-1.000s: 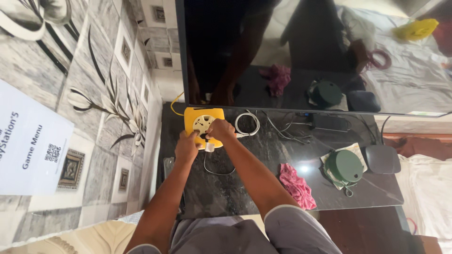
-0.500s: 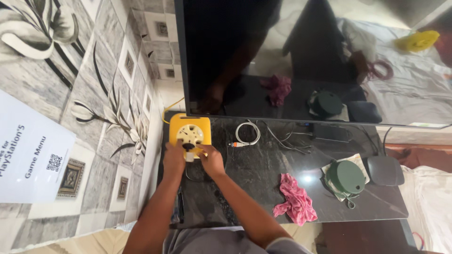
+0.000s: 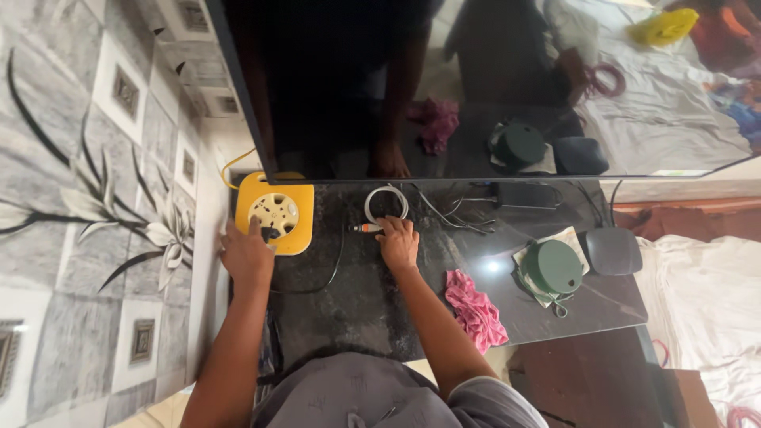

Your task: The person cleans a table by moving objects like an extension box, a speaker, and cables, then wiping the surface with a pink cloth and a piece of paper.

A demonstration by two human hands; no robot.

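The left hand (image 3: 247, 252) rests on the lower edge of the yellow extension box (image 3: 275, 212) at the left of the dark surface (image 3: 372, 301), fingers on its plug. The right hand (image 3: 398, 239), open-fingered, touches the coiled white cable (image 3: 385, 203) near the box.
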